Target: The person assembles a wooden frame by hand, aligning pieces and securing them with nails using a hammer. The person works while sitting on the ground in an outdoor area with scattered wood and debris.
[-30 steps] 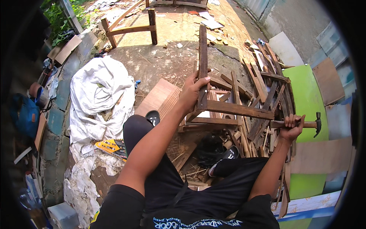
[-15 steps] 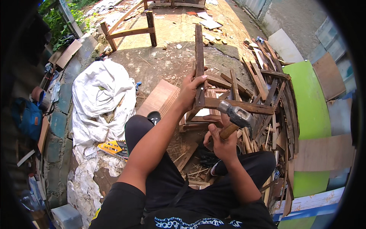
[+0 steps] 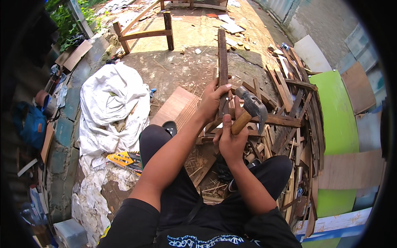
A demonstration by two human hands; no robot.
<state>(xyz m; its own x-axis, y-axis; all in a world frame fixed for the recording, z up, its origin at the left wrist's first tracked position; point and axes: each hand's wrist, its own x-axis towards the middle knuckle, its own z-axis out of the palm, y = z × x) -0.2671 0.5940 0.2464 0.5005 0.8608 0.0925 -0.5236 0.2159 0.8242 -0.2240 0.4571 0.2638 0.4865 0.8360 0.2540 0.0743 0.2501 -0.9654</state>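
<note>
My left hand (image 3: 210, 103) is wrapped around the lower part of a dark wooden post (image 3: 223, 58), its thumb lying across the front. From the post's lower end a wooden rail (image 3: 283, 120) runs off to the right, so the two form a corner. A claw hammer (image 3: 253, 104) with a metal head and a wooden handle is in my right hand (image 3: 232, 144). Its fingers close around the handle, just right of the corner and close to my left hand. The hammer head covers part of the rail, and my hands hide much of the joint.
Scrap wood strips (image 3: 300, 111) are heaped on the right beside a green panel (image 3: 337, 111). A white sack (image 3: 113, 99) lies at left, near a plywood sheet (image 3: 175, 107) and a yellow-and-black package (image 3: 126, 160). Another wooden frame (image 3: 144, 35) stands farther off.
My right hand has brought the hammer up and slightly left, nearer to the post. The post and rail have shifted a little to the right in the picture, with my left hand still around the post.
</note>
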